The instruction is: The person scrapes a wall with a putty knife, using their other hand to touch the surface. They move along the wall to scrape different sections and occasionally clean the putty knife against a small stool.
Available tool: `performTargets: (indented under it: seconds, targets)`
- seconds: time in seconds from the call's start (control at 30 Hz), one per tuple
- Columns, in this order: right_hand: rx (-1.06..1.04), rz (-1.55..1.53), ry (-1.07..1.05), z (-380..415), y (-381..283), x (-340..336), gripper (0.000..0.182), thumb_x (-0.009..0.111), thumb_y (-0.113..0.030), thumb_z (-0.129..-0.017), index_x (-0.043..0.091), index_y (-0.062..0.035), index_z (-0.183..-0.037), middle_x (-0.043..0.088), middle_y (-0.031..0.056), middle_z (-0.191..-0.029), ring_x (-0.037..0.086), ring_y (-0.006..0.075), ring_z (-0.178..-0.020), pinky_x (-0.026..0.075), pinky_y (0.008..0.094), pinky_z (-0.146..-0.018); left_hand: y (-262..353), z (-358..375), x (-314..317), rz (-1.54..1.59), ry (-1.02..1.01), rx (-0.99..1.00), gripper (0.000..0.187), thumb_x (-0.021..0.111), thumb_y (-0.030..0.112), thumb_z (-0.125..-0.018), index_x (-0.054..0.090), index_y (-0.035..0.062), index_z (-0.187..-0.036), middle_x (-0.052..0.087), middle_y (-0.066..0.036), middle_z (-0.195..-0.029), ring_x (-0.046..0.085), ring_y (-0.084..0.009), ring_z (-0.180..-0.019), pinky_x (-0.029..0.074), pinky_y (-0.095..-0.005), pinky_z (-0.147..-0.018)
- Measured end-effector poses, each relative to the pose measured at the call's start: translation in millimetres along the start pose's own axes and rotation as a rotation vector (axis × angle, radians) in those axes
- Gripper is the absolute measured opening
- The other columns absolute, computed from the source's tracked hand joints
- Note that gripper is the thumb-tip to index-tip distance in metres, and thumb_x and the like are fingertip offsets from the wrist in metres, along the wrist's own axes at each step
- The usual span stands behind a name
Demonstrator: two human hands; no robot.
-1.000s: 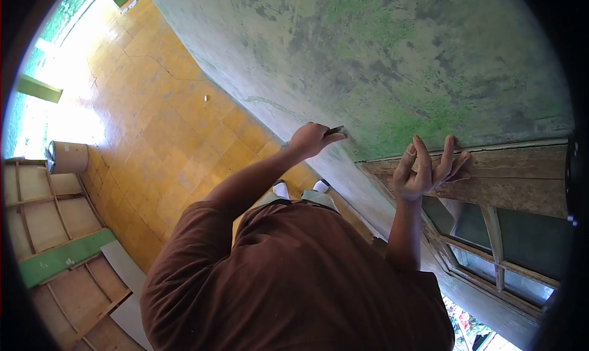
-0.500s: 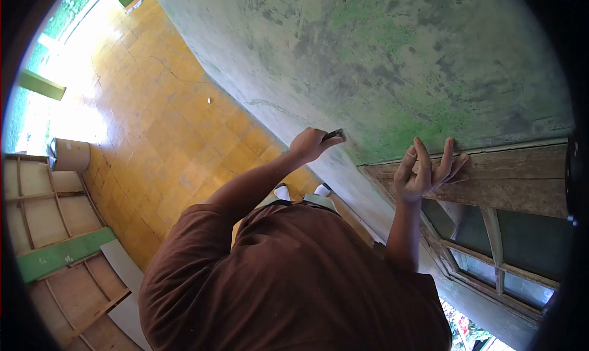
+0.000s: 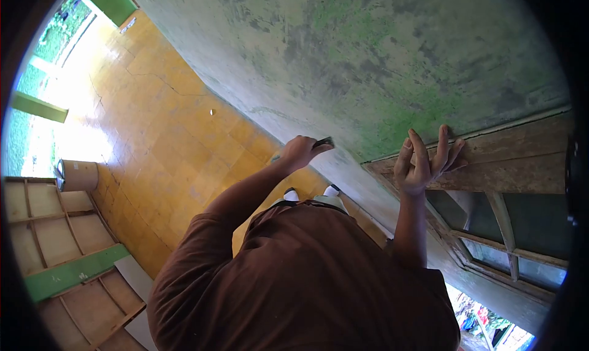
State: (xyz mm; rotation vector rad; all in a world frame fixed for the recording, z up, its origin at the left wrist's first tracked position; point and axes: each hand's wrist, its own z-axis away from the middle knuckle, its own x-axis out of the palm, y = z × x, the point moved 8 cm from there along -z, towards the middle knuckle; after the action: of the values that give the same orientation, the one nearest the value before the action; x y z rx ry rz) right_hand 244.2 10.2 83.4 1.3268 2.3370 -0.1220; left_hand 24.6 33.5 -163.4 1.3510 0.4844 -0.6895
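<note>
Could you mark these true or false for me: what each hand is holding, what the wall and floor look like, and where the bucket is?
1. The left hand holds a small dark tool. True.
2. The right hand grips a brush. False: it holds no visible tool; its fingers are spread by the wooden frame.
3. The wall is one even shade of red. False: it is patchy green and grey.
4. The floor is yellow-orange, with a crack running across part of it. True.
5. The bucket stands between the person's feet. False: it stands away to the left, near the framed panel.
</note>
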Motion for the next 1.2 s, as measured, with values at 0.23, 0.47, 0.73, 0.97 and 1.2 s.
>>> performTargets:
  seconds: [0.23, 0.47, 0.73, 0.97, 1.2]
  targets:
    - [0.005, -0.055, 0.009, 1.1, -0.1, -1.9, 0.019, 0.057, -0.027, -0.092, 0.072, -0.0155, -0.092, 0.043, 0.0151, -0.141, 0.016, 0.0381, -0.143, 0.001, 0.0524, -0.115, 42.7, -22.8, -9.7, -0.082, -0.008, 0.037, 0.064, 0.053, 0.061, -0.086, 0.065, -0.0003, -0.07, 0.063, -0.021, -0.067, 0.063, -0.0399, -0.069, 0.047, -0.0474, -0.062]
    - [0.001, -0.025, 0.002, -0.2, -0.9, -1.7, 0.017, 0.058, -0.025, -0.092, 0.072, -0.0153, -0.092, 0.042, 0.0146, -0.141, 0.014, 0.0379, -0.143, 0.006, 0.0521, -0.115, -7.1, -8.1, 7.9, -0.074, -0.029, 0.005, 0.063, 0.054, 0.061, -0.086, 0.065, 0.0001, -0.071, 0.063, -0.021, -0.067, 0.063, -0.0402, -0.069, 0.047, -0.0472, -0.062]
    - [0.034, -0.042, 0.015, 1.6, 0.0, 3.2, 0.015, 0.059, -0.026, -0.091, 0.072, -0.0183, -0.093, 0.042, 0.0132, -0.142, 0.012, 0.0351, -0.144, -0.005, 0.0508, -0.115, 34.5, -10.1, -8.2, -0.014, 0.1, 0.045, 0.061, 0.053, 0.057, -0.088, 0.065, -0.0006, -0.073, 0.062, -0.023, -0.067, 0.062, -0.0415, -0.069, 0.047, -0.0488, -0.061]
    - [0.033, -0.001, 0.015, 1.5, -0.5, 1.4, 0.013, 0.061, -0.025, -0.09, 0.072, -0.0207, -0.094, 0.044, 0.0126, -0.141, 0.015, 0.0352, -0.143, -0.006, 0.0503, -0.115, 18.3, -7.3, 4.4, -0.005, 0.068, -0.006, 0.058, 0.053, 0.055, -0.089, 0.066, 0.0002, -0.074, 0.062, -0.022, -0.067, 0.062, -0.0411, -0.068, 0.047, -0.0482, -0.061]
    - [0.045, -0.009, -0.006, 4.6, 0.9, 1.7, 0.013, 0.06, -0.026, -0.09, 0.072, -0.0222, -0.094, 0.044, 0.0119, -0.141, 0.017, 0.0357, -0.143, -0.007, 0.0511, -0.114, 19.3, -0.6, 7.6, 0.03, 0.112, 0.058, 0.059, 0.052, 0.055, -0.089, 0.067, 0.0001, -0.077, 0.062, -0.022, -0.065, 0.062, -0.0417, -0.067, 0.046, -0.0483, -0.061]
